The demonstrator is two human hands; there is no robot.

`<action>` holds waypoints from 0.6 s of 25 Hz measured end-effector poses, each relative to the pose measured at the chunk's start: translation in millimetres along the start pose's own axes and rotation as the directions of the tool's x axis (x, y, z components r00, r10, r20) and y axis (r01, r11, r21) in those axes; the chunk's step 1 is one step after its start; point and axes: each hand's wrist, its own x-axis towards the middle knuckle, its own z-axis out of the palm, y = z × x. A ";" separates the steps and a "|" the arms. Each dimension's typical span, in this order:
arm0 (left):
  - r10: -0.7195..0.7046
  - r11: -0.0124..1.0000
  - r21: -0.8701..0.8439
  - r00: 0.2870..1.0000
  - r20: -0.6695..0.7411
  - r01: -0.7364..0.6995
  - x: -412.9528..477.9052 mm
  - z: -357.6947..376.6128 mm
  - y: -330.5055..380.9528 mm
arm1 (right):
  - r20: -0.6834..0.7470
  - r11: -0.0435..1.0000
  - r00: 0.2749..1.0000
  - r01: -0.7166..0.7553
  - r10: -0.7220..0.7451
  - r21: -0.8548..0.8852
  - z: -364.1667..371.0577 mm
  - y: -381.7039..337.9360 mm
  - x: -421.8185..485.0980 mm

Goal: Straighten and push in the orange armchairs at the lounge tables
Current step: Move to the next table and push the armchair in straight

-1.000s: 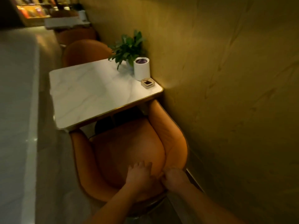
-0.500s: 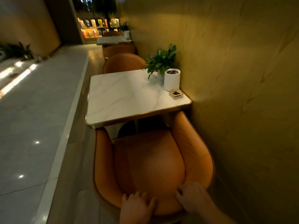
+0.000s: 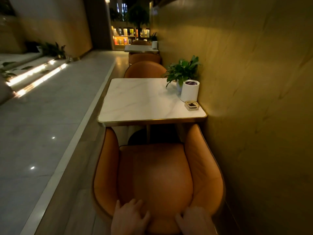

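Note:
An orange armchair [image 3: 157, 173] faces a white marble lounge table [image 3: 144, 100], its armrest tips just under the table's gold front edge. My left hand [image 3: 129, 217] lies on top of the chair's backrest, fingers spread over the rim. My right hand [image 3: 194, 219] grips the backrest rim a little to the right, near the wall side. A second orange armchair [image 3: 145, 70] stands at the table's far side. Further back are a third orange chair [image 3: 144, 57] and another table [image 3: 140, 48].
The gold wall [image 3: 254, 99] runs close along the chair's right side. On the table by the wall stand a potted plant [image 3: 183, 70], a white cylinder [image 3: 189, 90] and a small ashtray [image 3: 191, 105]. A raised marble platform [image 3: 42, 116] borders the narrow aisle on the left.
The view has tilted up and swung level with the table row. The chair now sits square to the table. Both hands stay on the backrest, spread slightly further apart.

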 end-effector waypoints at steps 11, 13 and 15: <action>0.051 0.998 -0.014 0.991 -0.127 -0.054 -12.1 25.0 5.9 | -0.264 0.989 0.954 0.150 -0.142 0.013 26.6 32.1 -15.1; 0.056 0.998 -0.007 0.993 -0.107 -0.057 -10.4 25.6 5.8 | -0.348 0.984 0.926 0.172 -0.147 0.043 30.7 31.7 -14.8; 0.037 0.999 -0.009 0.994 -0.101 -0.038 -7.3 24.8 7.1 | -0.397 0.977 0.901 0.210 -0.175 0.047 30.5 32.4 -12.6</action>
